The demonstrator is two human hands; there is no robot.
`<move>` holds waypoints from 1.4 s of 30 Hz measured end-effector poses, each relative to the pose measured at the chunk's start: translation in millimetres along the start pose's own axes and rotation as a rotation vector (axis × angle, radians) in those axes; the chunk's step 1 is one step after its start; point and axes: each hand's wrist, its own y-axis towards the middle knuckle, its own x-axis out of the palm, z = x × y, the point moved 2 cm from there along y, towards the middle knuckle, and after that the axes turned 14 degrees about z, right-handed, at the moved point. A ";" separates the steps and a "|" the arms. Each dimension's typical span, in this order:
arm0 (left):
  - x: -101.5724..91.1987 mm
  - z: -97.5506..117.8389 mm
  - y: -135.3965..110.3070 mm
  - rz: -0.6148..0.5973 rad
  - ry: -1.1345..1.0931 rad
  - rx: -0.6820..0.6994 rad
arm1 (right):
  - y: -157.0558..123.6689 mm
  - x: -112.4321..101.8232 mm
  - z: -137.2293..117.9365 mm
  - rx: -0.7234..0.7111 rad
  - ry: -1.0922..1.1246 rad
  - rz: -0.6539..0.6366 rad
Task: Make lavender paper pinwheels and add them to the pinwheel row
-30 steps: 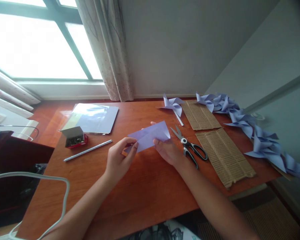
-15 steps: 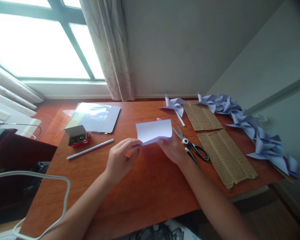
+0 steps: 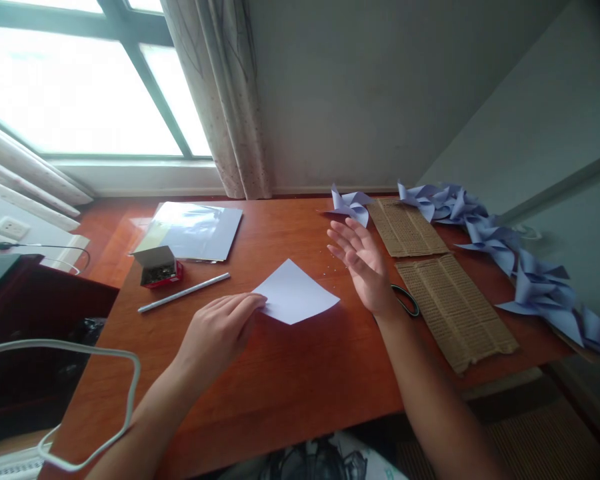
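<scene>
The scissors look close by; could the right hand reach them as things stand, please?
Probably yes: the right hand is empty, and the scissors lie partly behind its wrist, one handle loop exposed.

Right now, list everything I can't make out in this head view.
All in the head view:
Scissors: all but a handle loop, mostly behind the right hand and wrist.
Paper sheet: left corner, covered by the left hand.
Back pinwheel: lower part, behind the right hand.
Open box: contents too small and dark.
Rightmost pinwheel: cut off by the right edge.
</scene>
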 end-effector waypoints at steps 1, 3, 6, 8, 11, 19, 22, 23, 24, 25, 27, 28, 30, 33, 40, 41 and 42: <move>-4.4 0.4 -6.7 -0.002 0.009 -0.019 | -1.3 1.5 -0.2 -0.007 -0.022 -0.013; -13.4 0.6 -19.7 -0.010 0.010 -0.032 | -2.8 3.2 -0.4 -0.017 -0.086 -0.012; -25.2 1.5 -35.9 -0.032 -0.004 0.045 | -1.6 0.9 -0.5 -0.023 -0.178 0.075; -30.2 4.4 -42.3 -0.048 -0.002 0.134 | 1.4 -3.9 -0.8 -0.019 -0.178 0.159; -30.5 12.9 -40.6 -0.071 -0.002 0.216 | 6.3 -12.7 -0.3 0.025 -0.092 0.273; 9.8 40.2 20.8 -0.047 0.086 0.257 | 11.8 -21.9 5.8 0.145 0.062 0.392; 28.0 46.5 42.8 -0.036 0.107 0.238 | 12.4 -21.9 6.3 0.169 0.062 0.385; 32.3 47.9 47.6 -0.031 0.117 0.229 | 12.5 -21.8 6.1 0.176 0.070 0.379; 35.1 48.9 50.9 -0.024 0.121 0.225 | 12.4 -21.7 5.8 0.184 0.081 0.373; 36.2 49.6 52.7 -0.010 0.119 0.224 | 12.2 -21.4 5.5 0.192 0.093 0.368; 32.8 49.8 51.6 0.044 0.099 0.223 | 11.5 -20.9 4.6 0.201 0.116 0.361; 28.6 49.1 48.9 0.081 0.084 0.221 | 11.0 -20.6 4.0 0.203 0.122 0.357; 17.0 46.1 39.2 0.151 0.051 0.206 | 9.8 -19.7 2.8 0.204 0.127 0.348; -0.3 37.6 15.4 0.177 0.013 0.171 | 7.5 -17.1 0.5 0.202 0.113 0.320; -8.9 25.9 -47.0 -0.021 0.021 0.112 | -0.4 -3.2 -1.8 0.157 -0.078 0.139; -8.4 27.2 -51.4 -0.030 0.022 0.088 | -1.5 -1.0 -1.9 0.147 -0.114 0.099; -7.9 29.1 -54.3 -0.030 0.019 0.060 | -2.7 1.1 -2.2 0.140 -0.147 0.055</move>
